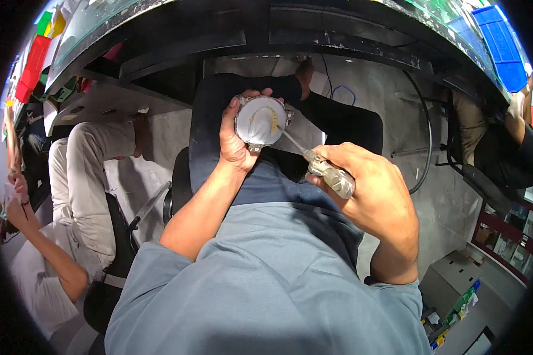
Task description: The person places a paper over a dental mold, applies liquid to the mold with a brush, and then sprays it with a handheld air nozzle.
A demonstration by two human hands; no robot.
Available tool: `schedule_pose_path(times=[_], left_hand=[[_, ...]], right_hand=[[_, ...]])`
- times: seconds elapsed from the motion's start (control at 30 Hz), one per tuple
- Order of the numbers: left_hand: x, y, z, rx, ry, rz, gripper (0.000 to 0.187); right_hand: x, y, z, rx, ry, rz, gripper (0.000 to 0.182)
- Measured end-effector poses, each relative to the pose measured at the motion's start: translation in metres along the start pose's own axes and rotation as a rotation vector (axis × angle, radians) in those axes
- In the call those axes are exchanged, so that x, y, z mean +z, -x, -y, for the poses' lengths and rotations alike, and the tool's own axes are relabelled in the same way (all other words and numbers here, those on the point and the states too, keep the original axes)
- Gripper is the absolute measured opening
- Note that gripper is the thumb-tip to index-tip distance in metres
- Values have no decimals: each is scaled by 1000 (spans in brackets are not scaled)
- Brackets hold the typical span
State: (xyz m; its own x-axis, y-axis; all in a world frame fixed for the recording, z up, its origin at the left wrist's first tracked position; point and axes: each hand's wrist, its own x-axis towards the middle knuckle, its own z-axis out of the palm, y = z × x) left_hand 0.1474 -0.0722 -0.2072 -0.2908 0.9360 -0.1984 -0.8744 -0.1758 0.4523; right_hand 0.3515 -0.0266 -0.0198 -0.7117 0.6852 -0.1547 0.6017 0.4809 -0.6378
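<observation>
Over dark trousers (266, 183), the left hand (234, 148) has its fingers wrapped round a pale disc (259, 125). The right hand (373, 186) has its fingers clamped on a screwdriver (333, 176), its tip by the disc's right edge.

round part (259, 123) left — screwdriver (321, 167) right

At twelve o'clock, a pale-grey disc (257, 125) is showing yellow marks (275, 120); at two, a bin (500, 47) is gleaming blue.
</observation>
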Motion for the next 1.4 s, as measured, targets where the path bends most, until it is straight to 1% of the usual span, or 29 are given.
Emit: schedule_pose_path(times=[0.1, 0.17, 0.7, 0.77, 1.07, 1.3, 1.4], left_hand=[[1, 0, -1, -1, -5, -7, 44], [2, 0, -1, -6, -4, -20, 43], [2, 0, 1, -2, 22, -11, 43], [1, 0, 1, -11, 24, -29, 43], [1, 0, 1, -16, 29, -22, 43], [0, 0, 1, -32, 30, -51, 44], [0, 1, 1, -40, 39, -48, 46]], right_hand=[[1, -2, 2, 11, 11, -20, 29], [4, -1, 1, 4, 45, -44, 34], [10, -5, 3, -11, 30, -93, 31], [11, -6, 2, -45, 31, -106, 31], [12, -7, 6, 2, 28, -100, 32], [14, -8, 6, 4, 41, -94, 32], [15, -9, 6, -17, 41, -124, 32]])
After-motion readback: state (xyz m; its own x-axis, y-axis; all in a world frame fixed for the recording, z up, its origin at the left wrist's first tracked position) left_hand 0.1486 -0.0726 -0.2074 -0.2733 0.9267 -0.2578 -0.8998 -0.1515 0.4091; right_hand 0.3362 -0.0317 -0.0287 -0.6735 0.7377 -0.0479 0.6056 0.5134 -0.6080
